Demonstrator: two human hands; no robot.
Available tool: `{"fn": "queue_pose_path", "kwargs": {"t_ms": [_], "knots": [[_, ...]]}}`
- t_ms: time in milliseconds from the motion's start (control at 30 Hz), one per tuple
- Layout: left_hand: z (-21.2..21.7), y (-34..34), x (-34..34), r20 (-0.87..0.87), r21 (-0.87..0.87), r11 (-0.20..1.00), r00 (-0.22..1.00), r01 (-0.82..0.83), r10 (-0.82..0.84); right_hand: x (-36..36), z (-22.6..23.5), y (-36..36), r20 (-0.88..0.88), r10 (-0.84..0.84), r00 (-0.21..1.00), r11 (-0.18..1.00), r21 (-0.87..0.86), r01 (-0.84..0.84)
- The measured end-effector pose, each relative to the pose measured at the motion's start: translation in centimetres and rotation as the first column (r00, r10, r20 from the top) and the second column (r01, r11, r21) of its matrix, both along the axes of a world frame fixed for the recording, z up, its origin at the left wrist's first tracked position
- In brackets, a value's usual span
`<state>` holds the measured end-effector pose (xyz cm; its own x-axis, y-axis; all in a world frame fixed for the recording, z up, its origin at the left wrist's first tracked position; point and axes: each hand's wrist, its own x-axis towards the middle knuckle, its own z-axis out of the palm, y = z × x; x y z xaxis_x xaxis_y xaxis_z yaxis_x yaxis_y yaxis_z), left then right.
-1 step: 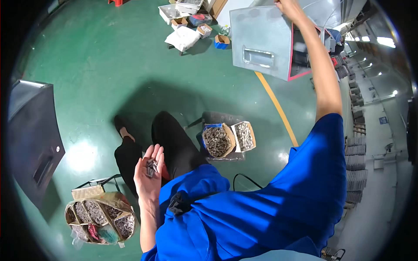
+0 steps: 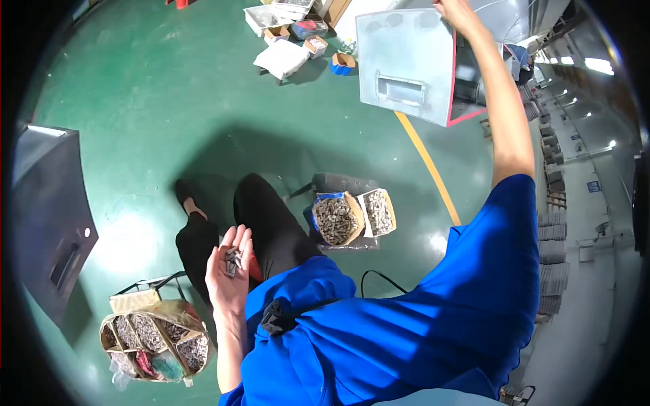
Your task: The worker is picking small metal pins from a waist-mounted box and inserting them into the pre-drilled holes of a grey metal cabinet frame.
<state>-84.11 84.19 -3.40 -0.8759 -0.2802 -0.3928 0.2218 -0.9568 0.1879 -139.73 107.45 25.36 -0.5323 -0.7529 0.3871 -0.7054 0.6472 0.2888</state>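
Note:
My left hand (image 2: pixel 229 284) lies palm up with its fingers together and slightly curled, cradling several small grey metal pins (image 2: pixel 233 261). It hangs beside my thigh. My right arm stretches far forward, and my right hand (image 2: pixel 459 15) is at the upper edge of a pale grey sheet-metal cabinet (image 2: pixel 406 64) with a recessed slot and a red-edged opening. Its fingers are bent in a closed grip, partly cut off by the picture's top, so whatever they hold is hidden.
Two boxes of small metal parts (image 2: pixel 336 220) (image 2: pixel 378 211) stand on a dark stool (image 2: pixel 342 181). At lower left is a divided parts bin (image 2: pixel 159 310); above it stands a dark metal cabinet (image 2: pixel 51 196). Boxes and a white sack (image 2: pixel 282 59) sit at the back. A yellow line (image 2: pixel 426 166) crosses the green floor.
My right hand has shifted slightly to the right and down along the cabinet's upper edge. My left hand keeps its cupped pose with the pins.

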Motion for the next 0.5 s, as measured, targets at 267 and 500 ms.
{"fn": "queue_pose_path", "kwargs": {"t_ms": [267,500], "knots": [[-0.2,-1.4,-0.8,0.014,0.044,0.998,0.999,-0.036,0.035,-4.5,2.6,1.6,-0.155,-0.048,0.987,0.924,0.368,0.103],[-0.5,-1.4,-0.4,0.024,0.04,0.997,0.998,-0.061,0.06,-0.1,1.0,-1.7,-0.278,-0.085,0.957,0.94,0.296,0.169]]}}
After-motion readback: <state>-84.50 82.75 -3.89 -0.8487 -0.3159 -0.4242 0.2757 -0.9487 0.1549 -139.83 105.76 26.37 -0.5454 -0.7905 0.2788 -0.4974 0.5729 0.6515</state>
